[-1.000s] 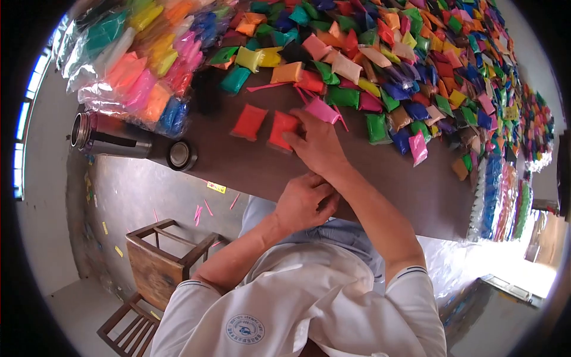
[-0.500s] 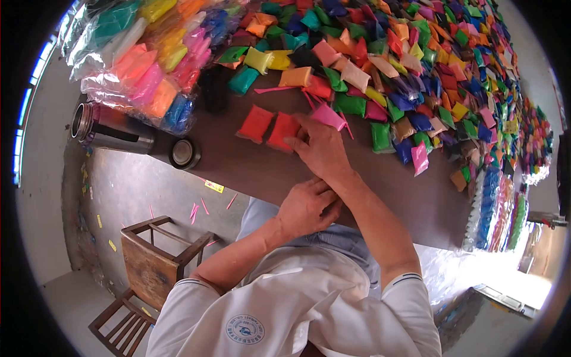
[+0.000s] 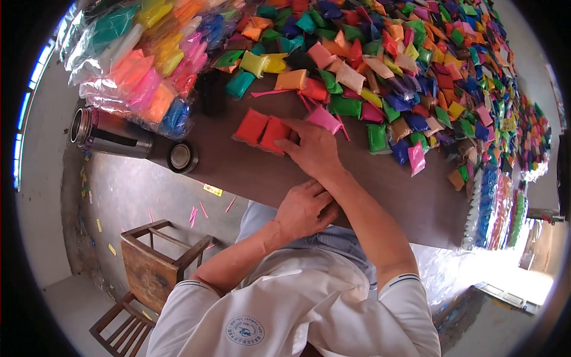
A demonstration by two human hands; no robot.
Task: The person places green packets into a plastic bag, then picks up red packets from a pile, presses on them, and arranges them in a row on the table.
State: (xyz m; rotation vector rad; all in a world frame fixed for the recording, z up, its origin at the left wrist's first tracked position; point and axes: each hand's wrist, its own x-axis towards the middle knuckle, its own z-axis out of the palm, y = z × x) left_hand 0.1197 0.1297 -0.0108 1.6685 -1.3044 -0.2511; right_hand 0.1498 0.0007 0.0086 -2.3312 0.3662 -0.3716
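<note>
Two red packets lie side by side on the brown table (image 3: 238,169). The left red packet (image 3: 250,126) touches the right red packet (image 3: 275,134) along its edge. My right hand (image 3: 315,149) grips the right one between thumb and fingers at its right side. Just beyond that hand lies a pink packet (image 3: 324,119). My left hand (image 3: 305,208) rests by the table's near edge, against my right wrist and forearm. Its fingers are loosely curled, with nothing visible in them.
A large heap of coloured packets (image 3: 410,71) spreads over the back and right. Clear bags of packets (image 3: 143,71) lie at the left, near a steel flask (image 3: 119,134) and its cap (image 3: 181,156). A wooden chair (image 3: 148,268) stands on the floor at the left.
My right hand has moved left with the right red packet, closing the gap to the left one. My left hand has hardly moved.
</note>
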